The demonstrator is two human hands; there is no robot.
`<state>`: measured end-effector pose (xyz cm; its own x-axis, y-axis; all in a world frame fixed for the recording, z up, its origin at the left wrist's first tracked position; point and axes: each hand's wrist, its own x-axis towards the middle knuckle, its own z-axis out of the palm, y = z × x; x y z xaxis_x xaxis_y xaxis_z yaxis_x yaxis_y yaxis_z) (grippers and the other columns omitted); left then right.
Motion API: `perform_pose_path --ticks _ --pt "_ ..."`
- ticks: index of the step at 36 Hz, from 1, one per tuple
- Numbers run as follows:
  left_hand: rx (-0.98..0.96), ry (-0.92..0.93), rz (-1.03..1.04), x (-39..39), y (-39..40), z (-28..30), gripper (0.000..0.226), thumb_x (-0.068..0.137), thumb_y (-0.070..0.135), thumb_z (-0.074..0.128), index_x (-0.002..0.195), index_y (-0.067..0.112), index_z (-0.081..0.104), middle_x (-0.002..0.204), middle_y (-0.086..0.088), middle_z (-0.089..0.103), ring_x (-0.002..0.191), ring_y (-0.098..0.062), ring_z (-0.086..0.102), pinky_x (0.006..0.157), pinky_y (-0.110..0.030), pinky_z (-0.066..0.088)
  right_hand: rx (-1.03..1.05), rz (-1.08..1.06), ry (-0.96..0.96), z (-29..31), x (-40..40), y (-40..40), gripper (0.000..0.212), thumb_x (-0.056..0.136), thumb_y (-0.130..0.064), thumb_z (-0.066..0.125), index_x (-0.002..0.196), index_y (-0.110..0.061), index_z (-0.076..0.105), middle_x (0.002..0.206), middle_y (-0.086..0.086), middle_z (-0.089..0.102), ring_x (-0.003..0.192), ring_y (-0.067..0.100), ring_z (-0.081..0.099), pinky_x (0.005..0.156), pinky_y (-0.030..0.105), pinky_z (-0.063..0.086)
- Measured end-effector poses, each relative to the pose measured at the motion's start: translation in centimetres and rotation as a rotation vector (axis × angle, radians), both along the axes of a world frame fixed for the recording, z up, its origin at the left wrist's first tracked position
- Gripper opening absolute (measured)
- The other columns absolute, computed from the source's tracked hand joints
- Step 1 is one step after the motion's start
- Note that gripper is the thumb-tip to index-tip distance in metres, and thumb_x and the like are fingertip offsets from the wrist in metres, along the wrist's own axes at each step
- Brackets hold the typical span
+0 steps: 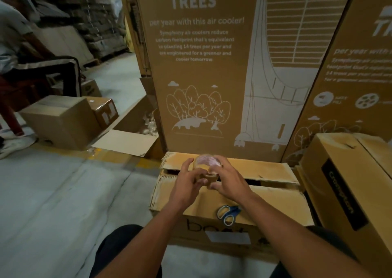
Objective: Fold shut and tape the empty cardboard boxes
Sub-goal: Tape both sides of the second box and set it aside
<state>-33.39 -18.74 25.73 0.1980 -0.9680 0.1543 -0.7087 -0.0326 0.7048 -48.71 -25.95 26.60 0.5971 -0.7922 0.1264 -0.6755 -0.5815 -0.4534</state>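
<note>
A brown cardboard box stands on the floor in front of me, its two top flaps folded down with a dark gap between them. Above the left part of that gap I hold a roll of brown tape in both hands. My right hand grips the roll from the right. My left hand is at its left side, fingers pinching at the tape near the roll's lower edge. Blue-handled scissors lie on the near flap, just right of my right forearm.
Tall printed air-cooler cartons stand right behind the box. Another brown box sits close on the right. To the left are an open carton with a loose flap, closed boxes and a seated person. The left floor is bare concrete.
</note>
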Motion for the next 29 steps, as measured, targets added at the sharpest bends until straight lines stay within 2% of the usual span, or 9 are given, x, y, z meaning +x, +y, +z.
perform_pose_path --ticks 2,5,7,11,14,17,21,25,29 --pt "-0.012 -0.003 0.002 0.5 0.2 0.2 0.038 0.092 0.004 0.06 0.121 0.028 0.066 0.155 0.005 0.024 0.124 -0.01 0.047 0.09 -0.006 0.038 0.011 0.005 0.004 -0.8 0.4 -0.4 0.038 0.081 -0.028 0.077 0.115 -0.016 0.068 0.153 -0.001 0.032 0.134 0.018 0.041 0.104 0.022 0.034" --pt "-0.063 -0.067 0.079 1.3 0.0 -0.1 0.076 0.086 -0.014 0.049 0.14 0.039 0.047 0.155 0.002 0.03 0.112 -0.005 0.05 0.086 -0.019 0.052 0.054 -0.039 -0.005 -1.3 0.5 -0.9 0.038 0.08 -0.026 0.077 0.113 -0.009 0.07 0.151 0.003 0.037 0.135 0.019 0.036 0.104 0.016 0.026" --pt "-0.077 0.001 0.168 1.8 -0.5 0.0 0.092 0.079 -0.02 0.049 0.146 0.043 0.034 0.151 0.004 0.036 0.108 -0.007 0.057 0.079 -0.027 0.058 0.079 -0.037 0.001 -1.5 0.5 -1.1 0.029 0.08 -0.025 0.078 0.102 -0.008 0.072 0.152 0.003 0.035 0.137 0.02 0.035 0.105 0.019 0.029" --pt "-0.024 0.216 0.189 2.7 -1.1 0.9 0.078 0.077 -0.023 0.047 0.143 0.019 0.043 0.147 -0.004 0.042 0.125 -0.024 0.049 0.091 -0.031 0.048 0.11 0.019 0.012 -2.0 0.6 -1.2 0.023 0.077 -0.024 0.081 0.092 -0.009 0.072 0.154 0.0 0.034 0.138 0.019 0.036 0.105 0.022 0.033" --pt "-0.005 0.198 0.131 3.7 -1.6 0.6 0.077 0.068 -0.028 0.037 0.126 0.017 0.062 0.133 -0.002 0.055 0.124 -0.021 0.049 0.095 -0.028 0.044 0.136 0.034 -0.005 -2.3 0.6 -1.3 0.021 0.076 -0.023 0.082 0.089 -0.009 0.072 0.153 -0.002 0.035 0.138 0.018 0.036 0.105 0.024 0.035" --pt "0.05 0.194 0.074 3.9 -1.8 0.5 0.072 0.07 -0.03 0.037 0.114 0.016 0.07 0.122 0.0 0.064 0.118 -0.015 0.057 0.093 -0.022 0.05 0.149 0.033 -0.015 -2.6 0.2 -1.4 0.022 0.074 -0.021 0.083 0.089 -0.009 0.073 0.151 -0.001 0.038 0.135 0.018 0.04 0.102 0.023 0.037" --pt "0.109 0.156 0.018 3.8 -1.7 0.3 0.071 0.071 -0.029 0.04 0.116 0.016 0.07 0.116 -0.001 0.07 0.105 -0.008 0.065 0.085 -0.019 0.054 0.163 0.042 -0.018 -2.7 -0.2 -1.5 0.022 0.073 -0.02 0.084 0.09 -0.01 0.075 0.149 0.0 0.041 0.132 0.018 0.042 0.099 0.022 0.037" --pt "0.128 0.182 0.053 3.7 -1.8 0.1 0.071 0.074 -0.029 0.039 0.122 0.015 0.066 0.119 -0.001 0.067 0.102 -0.007 0.064 0.081 -0.02 0.054 0.174 0.04 -0.034 -2.7 -0.3 -1.3 0.02 0.072 -0.019 0.084 0.088 -0.011 0.074 0.149 -0.002 0.041 0.133 0.017 0.042 0.099 0.023 0.038" --pt "0.178 0.255 0.062 3.7 -1.7 0.1 0.069 0.079 -0.029 0.035 0.129 0.011 0.06 0.124 -0.005 0.064 0.108 -0.009 0.059 0.082 -0.01 0.049 0.169 0.044 -0.032 -2.4 -0.3 -1.2 0.022 0.072 -0.02 0.084 0.087 -0.009 0.074 0.15 -0.004 0.041 0.132 0.015 0.043 0.099 0.023 0.038"
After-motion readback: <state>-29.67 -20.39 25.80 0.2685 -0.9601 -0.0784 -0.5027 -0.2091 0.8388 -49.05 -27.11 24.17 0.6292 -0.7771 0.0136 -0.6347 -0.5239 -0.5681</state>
